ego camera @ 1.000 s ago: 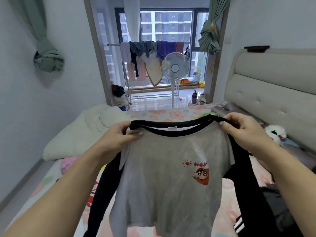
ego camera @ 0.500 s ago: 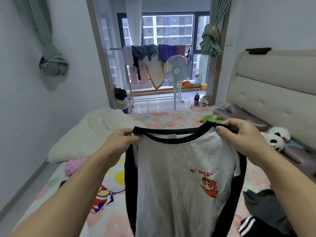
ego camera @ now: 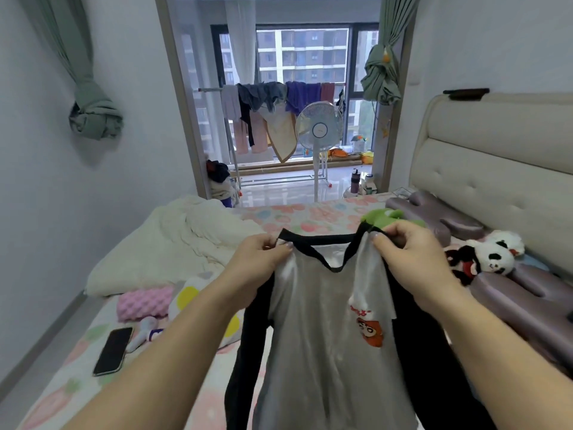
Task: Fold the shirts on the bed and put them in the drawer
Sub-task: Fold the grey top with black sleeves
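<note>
Pinching the shirt [ego camera: 322, 330] shoulders, left hand [ego camera: 257, 268] and right hand [ego camera: 412, 262] hold it aloft.

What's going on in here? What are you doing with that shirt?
A person is holding a grey shirt with black sleeves up over the bed. The left hand and the right hand each pinch it near the black collar, so it hangs down, not yet folded. A phone and a panda toy lie on the bed too.

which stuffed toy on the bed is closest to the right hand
The green plush, peeking out just above the right hand; the black-and-white panda lies apart, farther right by the headboard.
</note>
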The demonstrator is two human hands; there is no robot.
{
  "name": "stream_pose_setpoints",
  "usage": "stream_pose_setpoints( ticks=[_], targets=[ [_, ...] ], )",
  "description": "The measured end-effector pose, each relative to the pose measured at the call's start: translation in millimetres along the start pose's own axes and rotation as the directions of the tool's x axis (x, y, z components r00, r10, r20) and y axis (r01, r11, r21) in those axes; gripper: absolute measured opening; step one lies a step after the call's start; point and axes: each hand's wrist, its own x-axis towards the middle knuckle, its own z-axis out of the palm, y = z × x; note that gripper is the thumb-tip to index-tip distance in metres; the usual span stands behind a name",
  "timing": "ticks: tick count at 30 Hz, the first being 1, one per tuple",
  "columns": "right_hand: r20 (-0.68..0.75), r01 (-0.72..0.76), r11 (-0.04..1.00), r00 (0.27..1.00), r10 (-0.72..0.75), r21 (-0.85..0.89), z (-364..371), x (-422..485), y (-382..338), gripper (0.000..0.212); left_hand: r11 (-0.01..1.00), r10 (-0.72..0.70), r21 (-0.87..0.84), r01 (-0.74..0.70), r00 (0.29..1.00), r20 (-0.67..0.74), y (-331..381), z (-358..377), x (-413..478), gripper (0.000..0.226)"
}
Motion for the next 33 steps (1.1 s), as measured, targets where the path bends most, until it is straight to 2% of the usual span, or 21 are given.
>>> stream_pose_setpoints(
  ticks=[4, 10, 13, 18, 22, 23, 25, 26, 28, 30, 32, 33],
  targets=[
    [0.012, 0.052, 0.997, 0.999, -0.052, 0.058, 33.2, -19.9, -17.4, 0.013, 0.989, 0.031, -0.146, -0.033, 0.999, -0.015, 12.3, 31.0, -5.7, 0.035],
    [-0.097, 0.087, 0.994, 0.992, -0.080, 0.071, 52.6, -30.6, -23.8, 0.008, 0.983, 0.127, -0.129, -0.133, 0.991, -0.050, 23.2, 45.7, -15.1, 0.023],
    [-0.122, 0.098, 0.991, 0.989, -0.086, 0.093, 52.3, -33.1, -24.1, 0.015, 0.976, 0.130, -0.170, -0.139, 0.989, -0.063, 26.4, 45.0, -17.1, 0.023],
    [0.062, 0.105, 0.990, 0.992, -0.111, 0.092, 50.4, -38.9, -25.7, 0.012, 0.962, 0.110, -0.248, -0.114, 0.993, -0.032, 26.3, 37.4, -18.7, 0.026],
    [0.272, 0.066, 0.989, 0.957, -0.100, 0.133, 38.8, -39.9, -25.5, 0.022, 0.970, 0.132, -0.202, -0.133, 0.991, -0.018, 22.6, 29.6, -19.7, 0.021],
    [0.314, 0.089, 0.989, 0.941, -0.123, 0.122, 36.4, -40.6, -25.1, 0.027, 0.962, 0.127, -0.240, -0.126, 0.992, -0.012, 21.7, 29.5, -20.0, 0.015],
    [0.337, 0.225, 0.974, 0.914, -0.224, 0.037, 32.9, -39.8, -22.9, 0.038, 0.904, 0.095, -0.422, -0.070, 0.995, 0.038, 20.9, 30.6, -21.5, 0.007],
    [0.345, 0.307, 0.952, 0.894, -0.285, -0.010, 31.1, -39.5, -22.3, 0.043, 0.864, 0.096, -0.501, -0.043, 0.992, 0.080, 20.7, 31.4, -22.2, 0.009],
    [0.348, 0.383, 0.923, 0.871, -0.347, -0.037, 28.3, -39.6, -22.6, 0.049, 0.846, 0.145, -0.532, -0.041, 0.977, 0.155, 20.4, 32.7, -24.0, 0.015],
    [0.286, 0.264, 0.959, 0.916, -0.283, 0.104, 22.6, -37.2, -24.3, 0.051, 0.885, 0.171, -0.459, -0.077, 0.971, 0.167, 18.1, 32.7, -24.3, 0.021],
    [0.160, 0.091, 0.957, 0.977, -0.139, 0.276, 12.5, -28.5, -24.1, 0.052, 0.921, 0.172, -0.377, -0.102, 0.972, 0.158, 16.3, 29.4, -23.9, 0.027],
    [0.100, 0.070, 0.958, 0.990, -0.101, 0.278, 6.4, -21.9, -23.3, 0.049, 0.935, 0.186, -0.332, -0.120, 0.967, 0.174, 15.7, 27.7, -24.0, 0.030]
  ],
)
